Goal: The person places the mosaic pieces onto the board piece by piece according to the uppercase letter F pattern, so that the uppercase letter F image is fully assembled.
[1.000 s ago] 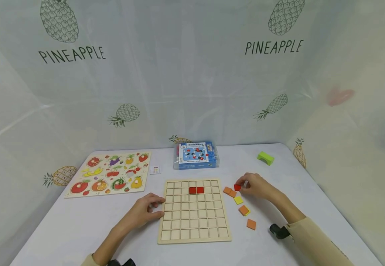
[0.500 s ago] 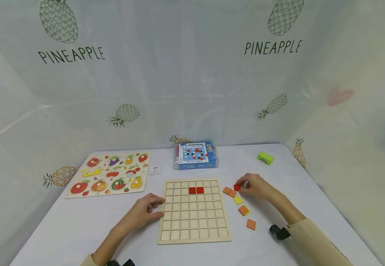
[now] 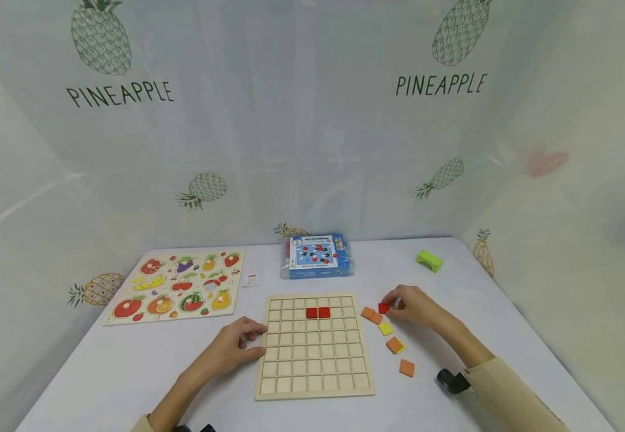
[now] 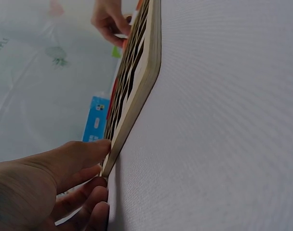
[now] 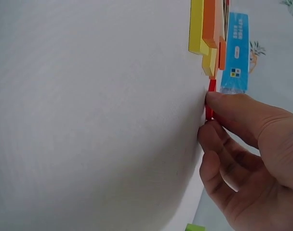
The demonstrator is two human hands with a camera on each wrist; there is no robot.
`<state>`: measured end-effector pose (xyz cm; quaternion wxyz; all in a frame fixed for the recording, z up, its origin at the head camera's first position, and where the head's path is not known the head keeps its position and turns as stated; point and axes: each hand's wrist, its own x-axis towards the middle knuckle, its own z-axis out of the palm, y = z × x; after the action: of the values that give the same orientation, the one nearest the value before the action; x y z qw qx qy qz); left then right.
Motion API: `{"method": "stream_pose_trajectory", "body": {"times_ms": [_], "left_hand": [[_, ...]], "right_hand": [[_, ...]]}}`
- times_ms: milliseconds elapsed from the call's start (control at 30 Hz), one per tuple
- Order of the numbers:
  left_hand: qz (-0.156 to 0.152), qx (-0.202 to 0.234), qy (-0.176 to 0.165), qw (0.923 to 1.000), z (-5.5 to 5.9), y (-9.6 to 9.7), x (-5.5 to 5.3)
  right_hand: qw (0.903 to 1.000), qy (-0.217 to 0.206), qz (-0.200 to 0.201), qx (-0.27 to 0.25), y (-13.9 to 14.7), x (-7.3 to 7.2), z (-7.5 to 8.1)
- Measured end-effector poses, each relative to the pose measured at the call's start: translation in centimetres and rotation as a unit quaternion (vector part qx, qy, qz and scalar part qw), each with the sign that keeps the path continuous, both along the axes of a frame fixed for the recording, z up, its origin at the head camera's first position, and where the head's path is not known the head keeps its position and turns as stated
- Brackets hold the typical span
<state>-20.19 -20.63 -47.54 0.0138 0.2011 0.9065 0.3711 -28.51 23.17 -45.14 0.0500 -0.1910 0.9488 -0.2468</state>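
Observation:
At the table's right, my right hand (image 3: pixel 411 305) pinches a small red square tile (image 3: pixel 384 308) between thumb and fingers; the right wrist view shows the tile (image 5: pixel 210 107) low against the white table. My left hand (image 3: pixel 235 345) touches the left edge of a wooden grid board (image 3: pixel 314 396) with spread thumb and fingertips. In the left wrist view, the thumb (image 4: pixel 96 150) lies against the board's side. Two red tiles (image 3: pixel 318 312) sit side by side in the board's second row from the back.
Between board and right hand lie orange tiles (image 3: pixel 406 368) and yellow tiles (image 3: pixel 385 329). A blue boxed set (image 3: pixel 318 257) stands behind the board, a fruit puzzle (image 3: pixel 174 288) at back left, a small card (image 3: pixel 251 279) beside it. A green arch block (image 3: pixel 429 261) is at back right.
The head view has tilted up slightly, so everything sits a little lower in it. Both hands keep their places, the right one at the red tile and the left at the board's edge.

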Motion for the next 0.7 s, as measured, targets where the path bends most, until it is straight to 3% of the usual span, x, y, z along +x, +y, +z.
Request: {"method": "stream_pose_trajectory", "body": {"times_ms": [333,700], "left_hand": [[-0.006,0.003,0.001,1.0000,-0.1,0.0,0.0],[0.001,0.006,-0.002,1.0000,-0.3,-0.2,-0.1]], "right_hand": [[0.9997,0.024,0.010,0.000,0.1,0.1,-0.4],[0.9991,0.038,0.016,-0.006,-0.4,-0.2,0.9]]}}
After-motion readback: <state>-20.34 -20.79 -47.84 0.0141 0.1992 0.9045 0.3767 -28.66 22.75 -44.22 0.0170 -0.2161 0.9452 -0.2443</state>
